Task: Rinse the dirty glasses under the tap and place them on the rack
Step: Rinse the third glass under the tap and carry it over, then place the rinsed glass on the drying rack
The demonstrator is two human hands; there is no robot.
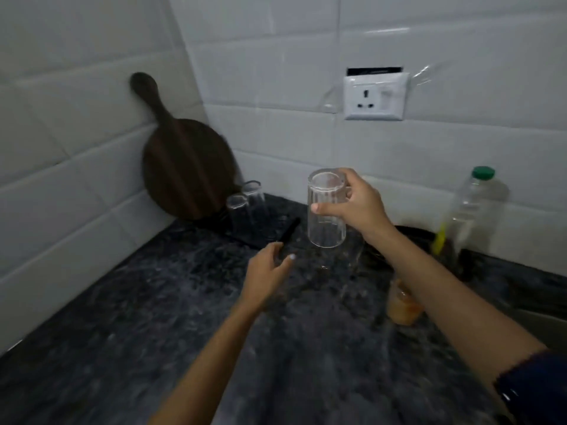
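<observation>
- head view: the right hand (356,204) is clamped on a clear ribbed glass (326,210), thumb across its front and fingers curled round the far side; the glass is held inverted, mouth down, above the dark speckled tabletop (153,317).
- the left hand (268,277) hovers low at 7 o'clock from the held glass, fingers loosely curled and apart, gripping nothing; its fingertips are close to the near end of a thin black bar (290,233). contact cannot be confirmed.
- the black bar belongs to a dark rack (264,228) at 10 o'clock from the held glass; two clear glasses (245,207) stand inverted on it, just beside each other.
- a round dark wooden board (184,161) with a handle leans in the tiled corner behind the rack.
- a glass with orange residue (402,305) stands on the tabletop at 5 o'clock from the held glass, partly hidden by the right forearm.
- a clear bottle with a green cap (478,204) stands at 3 o'clock near the wall.
- a white wall socket (376,96) sits at 12 o'clock.
</observation>
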